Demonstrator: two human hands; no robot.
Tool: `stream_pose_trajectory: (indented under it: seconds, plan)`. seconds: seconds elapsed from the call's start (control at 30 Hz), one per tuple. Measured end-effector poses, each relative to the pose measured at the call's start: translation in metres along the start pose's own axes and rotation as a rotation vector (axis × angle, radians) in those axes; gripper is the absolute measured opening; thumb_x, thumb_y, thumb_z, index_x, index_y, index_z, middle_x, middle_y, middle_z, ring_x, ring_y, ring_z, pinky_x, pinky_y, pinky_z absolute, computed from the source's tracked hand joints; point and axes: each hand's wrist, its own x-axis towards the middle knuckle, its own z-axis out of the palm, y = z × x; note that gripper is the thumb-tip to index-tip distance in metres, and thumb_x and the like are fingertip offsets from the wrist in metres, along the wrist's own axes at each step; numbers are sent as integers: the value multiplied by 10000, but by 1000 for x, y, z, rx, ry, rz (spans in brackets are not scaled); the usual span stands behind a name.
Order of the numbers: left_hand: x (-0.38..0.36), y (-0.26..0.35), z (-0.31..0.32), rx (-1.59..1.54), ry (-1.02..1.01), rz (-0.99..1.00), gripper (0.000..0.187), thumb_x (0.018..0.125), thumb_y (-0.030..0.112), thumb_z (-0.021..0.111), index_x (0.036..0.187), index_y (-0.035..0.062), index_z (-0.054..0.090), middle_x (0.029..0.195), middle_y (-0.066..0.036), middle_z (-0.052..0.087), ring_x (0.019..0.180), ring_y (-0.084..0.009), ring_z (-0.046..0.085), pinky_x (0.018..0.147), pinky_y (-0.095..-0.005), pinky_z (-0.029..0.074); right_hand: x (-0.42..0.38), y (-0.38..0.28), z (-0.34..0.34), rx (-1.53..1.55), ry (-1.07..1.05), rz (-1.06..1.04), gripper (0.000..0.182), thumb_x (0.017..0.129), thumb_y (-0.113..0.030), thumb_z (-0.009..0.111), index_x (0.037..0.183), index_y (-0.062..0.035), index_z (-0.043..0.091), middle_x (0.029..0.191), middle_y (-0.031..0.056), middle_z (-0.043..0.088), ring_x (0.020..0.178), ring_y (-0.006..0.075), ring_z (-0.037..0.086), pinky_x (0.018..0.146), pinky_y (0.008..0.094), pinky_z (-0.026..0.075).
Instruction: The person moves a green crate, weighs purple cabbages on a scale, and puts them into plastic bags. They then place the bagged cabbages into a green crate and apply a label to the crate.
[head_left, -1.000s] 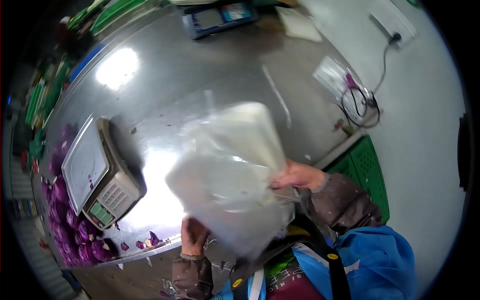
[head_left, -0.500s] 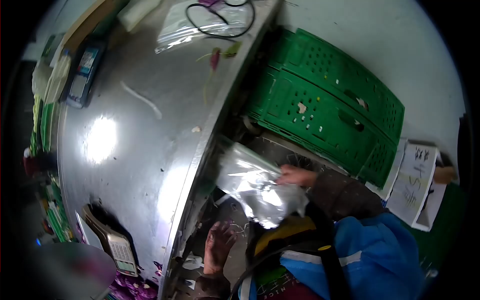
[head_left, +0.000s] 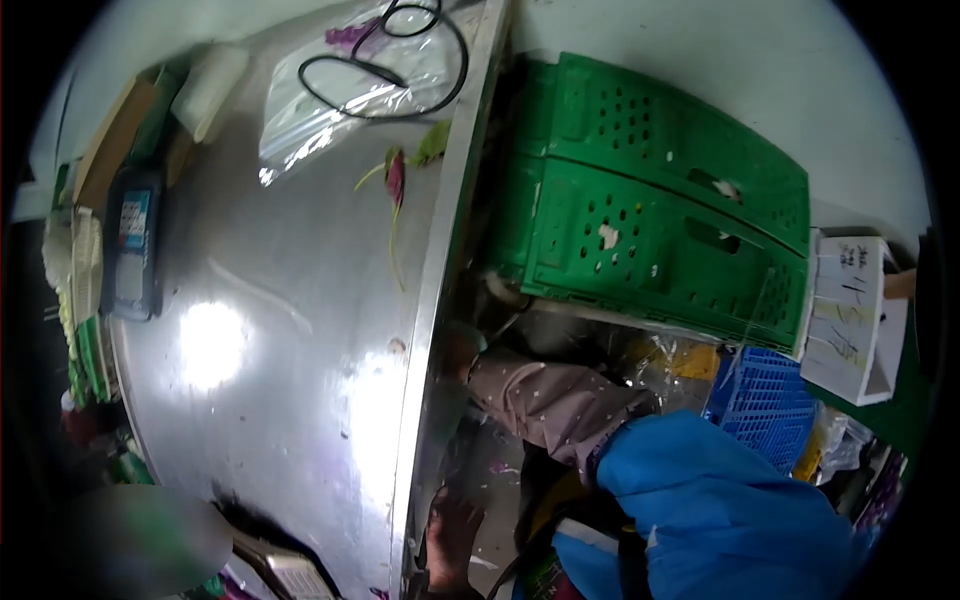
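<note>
My left hand (head_left: 453,530) is low in the view beside the front edge of the metal table (head_left: 300,230), fingers apart, holding nothing that shows. My right arm, in a patterned brown cuff and blue sleeve (head_left: 720,490), reaches left to the table edge. Only the back part of my right hand (head_left: 460,352) shows there, dark and blurred. Its fingers are hidden at the table's edge, so what it holds, if anything, cannot be seen.
Green crates (head_left: 640,230) stand right of the table, with a blue basket (head_left: 765,405) and a white marked box (head_left: 850,320) nearby. On the table lie clear plastic bags (head_left: 290,130), a black cable (head_left: 465,60), a purple-green leaf (head_left: 395,178), a dark handheld device (head_left: 133,245) and a scale (head_left: 295,575).
My right hand has moved left to the table edge; the shiny clear plastic it held is out of sight. My left hand is slightly lower, and the view has shifted.
</note>
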Motion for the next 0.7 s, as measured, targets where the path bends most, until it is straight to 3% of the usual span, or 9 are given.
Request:
stream_pose_trajectory:
  seconds: [0.13, 0.23, 0.3, 0.37, 0.43, 0.5, 0.53, 0.63, 0.7]
  plan:
    - [19, 16, 7, 3, -49, -40, 549, 813, 398, 547, 1250, 108, 383, 1249, -63, 397, 1141, -270, 367, 979, -467, 248, -30, -8, -26, -144, 397, -157, 442, 676, -191, 623, 1078, -39, 519, 978, 192, 553, 871, 349, 555, 735, 448, 448]
    - [33, 23, 19, 49, -133, -76, 482, 837, 319, 535, 1239, 96, 388, 1187, -75, 422, 1069, -263, 409, 946, -456, 293, -69, -27, -128, -20, 139, -28, 508, 684, -184, 632, 1143, -36, 469, 1016, 206, 541, 910, 357, 543, 773, 421, 452]
    - [44, 26, 31, 21, -193, -121, 464, 838, 285, 536, 1232, 87, 391, 1161, -82, 439, 1045, -260, 429, 929, -445, 316, -95, -38, -217, -69, 488, -235, 304, 715, -110, 591, 995, -22, 513, 933, 185, 557, 847, 343, 547, 723, 417, 447]
    - [52, 29, 49, -6, -240, -164, 446, 840, 251, 537, 1224, 78, 393, 1136, -89, 456, 1021, -256, 449, 912, -433, 339, -115, -12, -299, -377, 692, -158, 279, 700, -91, 578, 969, -34, 538, 877, 141, 559, 797, 317, 540, 702, 403, 444]
    - [55, 38, 76, 68, -286, -163, 436, 843, 202, 525, 1230, 62, 381, 1109, -99, 481, 997, -252, 484, 886, -405, 376, -140, 48, -359, -587, 879, 241, 348, 735, -194, 585, 1029, -28, 500, 961, 151, 530, 886, 312, 517, 741, 425, 430]
    - [59, 43, 105, 142, -295, -161, 433, 848, 200, 519, 1231, 57, 377, 1106, -102, 486, 998, -250, 491, 875, -395, 388, -170, 105, -413, -938, 775, 464, 465, 724, -316, 626, 1055, -21, 484, 994, 157, 521, 919, 336, 499, 773, 443, 414]
    - [62, 43, 122, 200, -298, -158, 431, 852, 197, 514, 1232, 51, 373, 1103, -104, 492, 1000, -247, 497, 865, -384, 400, -178, 112, -428, -934, 792, 463, 465, 724, -316, 626, 1055, -21, 484, 994, 157, 521, 919, 336, 499, 773, 443, 414]
    - [75, 38, 179, 348, -283, -157, 419, 858, 188, 504, 1231, 42, 377, 1118, -120, 488, 998, -241, 505, 855, -359, 416, -190, 108, -469, -673, 311, 474, 532, 648, -398, 680, 1022, -59, 510, 978, 151, 536, 962, 343, 490, 784, 436, 408]
    - [92, 31, 220, 475, -271, -169, 429, 855, 194, 504, 1233, 37, 376, 1119, -126, 486, 1010, -241, 501, 854, -359, 418, -188, 70, -515, -651, 286, 490, 510, 643, -384, 682, 1009, -70, 517, 974, 133, 539, 941, 332, 504, 758, 422, 421]
